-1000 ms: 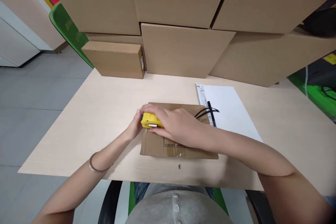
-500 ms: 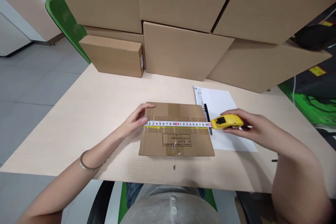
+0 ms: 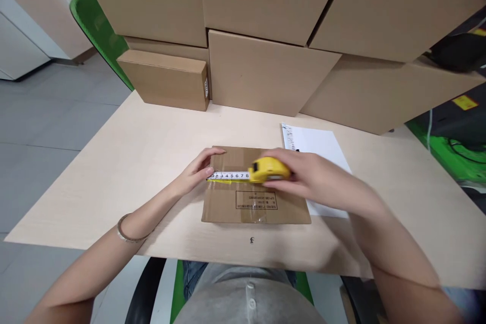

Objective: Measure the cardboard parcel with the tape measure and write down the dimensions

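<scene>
A small brown cardboard box (image 3: pixel 281 207) lies flat on the table, with clear tape and a printed text frame on its top. My left hand (image 3: pixel 199 168) grips its left edge, the thumb pressing the end of a measuring blade (image 3: pixel 230 175) there. That blade runs across the top, showing numbers to about 8, into a yellow tape measure (image 3: pixel 269 169). My right hand (image 3: pixel 299 172) is closed around the tape measure's case above the middle of the box, slightly blurred. Behind this hand lies a spiral notebook (image 3: pixel 315 139) with a white page; a pen on it is almost wholly hidden.
Large cardboard boxes (image 3: pixel 266 76) form a wall along the table's back. A smaller closed carton (image 3: pixel 167 83) stands at the back left, by a green chair back (image 3: pixel 96 25). On the table's (image 3: pixel 152 136) front part is a small dark mark (image 3: pixel 251 240).
My right hand has moved left with the tape measure, from beyond the box's right edge to over its middle. The exposed blade has shortened from about 20 to 8. My left hand stays put.
</scene>
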{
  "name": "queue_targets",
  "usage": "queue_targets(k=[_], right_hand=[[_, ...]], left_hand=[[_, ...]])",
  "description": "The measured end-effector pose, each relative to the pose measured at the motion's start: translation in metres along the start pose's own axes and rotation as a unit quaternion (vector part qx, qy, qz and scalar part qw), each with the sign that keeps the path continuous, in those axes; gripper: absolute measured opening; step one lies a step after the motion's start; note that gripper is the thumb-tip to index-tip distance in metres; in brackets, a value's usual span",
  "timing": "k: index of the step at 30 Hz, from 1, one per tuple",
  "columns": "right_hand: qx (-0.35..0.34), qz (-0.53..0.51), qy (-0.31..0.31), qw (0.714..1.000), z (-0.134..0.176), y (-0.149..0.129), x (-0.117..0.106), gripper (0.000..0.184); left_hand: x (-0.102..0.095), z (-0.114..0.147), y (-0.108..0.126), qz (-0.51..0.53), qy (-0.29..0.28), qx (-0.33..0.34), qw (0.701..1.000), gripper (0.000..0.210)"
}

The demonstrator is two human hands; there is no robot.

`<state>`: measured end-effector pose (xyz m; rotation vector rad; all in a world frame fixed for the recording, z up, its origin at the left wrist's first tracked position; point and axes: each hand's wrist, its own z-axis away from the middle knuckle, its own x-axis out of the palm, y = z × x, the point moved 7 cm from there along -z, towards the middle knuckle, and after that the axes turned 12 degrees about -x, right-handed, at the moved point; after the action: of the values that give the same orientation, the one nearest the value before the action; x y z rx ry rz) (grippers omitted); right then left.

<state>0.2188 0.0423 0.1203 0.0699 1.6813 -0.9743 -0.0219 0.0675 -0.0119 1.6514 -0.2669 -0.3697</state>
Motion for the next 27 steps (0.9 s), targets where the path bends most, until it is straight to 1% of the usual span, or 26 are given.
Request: queue_targets(k=[1, 3, 5, 7, 9, 10, 11, 12, 13, 15, 16, 18, 19, 21, 23, 25, 27], right_hand=[[-0.035, 0.007, -0.010, 0.999, -0.022, -0.013, 0.009, 0.033], [-0.100, 0.001, -0.021, 0.995, -0.058, -0.035, 0.025, 0.038], [-0.142, 0.007, -0.028, 0.989, -0.077, -0.046, 0.034, 0.041], [-0.155, 0.016, -0.026, 0.987, -0.078, -0.046, 0.031, 0.042], [-0.147, 0.003, 0.003, 0.989, -0.064, -0.036, 0.017, 0.043], [-0.139, -0.015, 0.024, 0.990, -0.053, -0.029, 0.008, 0.044], [-0.129, -0.036, 0.044, 0.990, -0.040, -0.021, -0.001, 0.044], [-0.116, -0.056, 0.059, 0.990, -0.027, -0.013, -0.009, 0.044], [-0.105, -0.074, 0.066, 0.990, -0.013, -0.006, -0.015, 0.045], [-0.092, -0.101, 0.053, 0.989, 0.011, 0.004, -0.021, 0.046], [-0.096, -0.110, 0.036, 0.989, 0.020, 0.005, -0.020, 0.045], [-0.117, -0.118, -0.007, 0.986, 0.034, 0.002, -0.013, 0.043], [-0.128, -0.119, -0.032, 0.984, 0.039, -0.001, -0.007, 0.041], [-0.143, -0.118, -0.073, 0.980, 0.043, -0.006, 0.004, 0.035], [-0.142, -0.116, -0.091, 0.979, 0.043, -0.007, 0.010, 0.028], [-0.136, -0.113, -0.092, 0.980, 0.038, -0.006, 0.011, 0.021], [-0.138, -0.111, -0.094, 0.980, 0.032, -0.004, 0.009, 0.022]], left_hand=[[0.001, -0.001, -0.002, 0.020, 0.003, 0.000, 1.000, 0.055], [0.004, -0.002, -0.006, 0.066, 0.000, -0.007, 0.998, 0.063], [0.006, -0.003, -0.007, 0.086, -0.006, -0.019, 0.996, 0.074], [0.003, -0.003, 0.000, 0.045, -0.002, -0.014, 0.999, 0.078], [-0.001, 0.002, 0.019, -0.059, 0.015, 0.017, 0.998, 0.072], [0.000, 0.006, 0.033, -0.135, 0.026, 0.041, 0.990, 0.066], [0.003, 0.011, 0.048, -0.214, 0.042, 0.063, 0.974, 0.058], [0.009, 0.018, 0.064, -0.281, 0.057, 0.093, 0.954, 0.057], [0.019, 0.026, 0.081, -0.338, 0.066, 0.130, 0.930, 0.060], [0.057, 0.046, 0.109, -0.433, 0.027, 0.238, 0.869, 0.066], [0.076, 0.054, 0.116, -0.472, 0.006, 0.266, 0.840, 0.065], [0.108, 0.063, 0.117, -0.528, -0.026, 0.271, 0.804, 0.064], [0.120, 0.065, 0.115, -0.554, -0.028, 0.270, 0.787, 0.058], [0.135, 0.069, 0.109, -0.592, -0.019, 0.292, 0.751, 0.045], [0.140, 0.070, 0.104, -0.619, -0.015, 0.319, 0.717, 0.031], [0.141, 0.068, 0.102, -0.637, -0.030, 0.335, 0.693, 0.022], [0.141, 0.066, 0.103, -0.648, -0.051, 0.339, 0.680, 0.024]])
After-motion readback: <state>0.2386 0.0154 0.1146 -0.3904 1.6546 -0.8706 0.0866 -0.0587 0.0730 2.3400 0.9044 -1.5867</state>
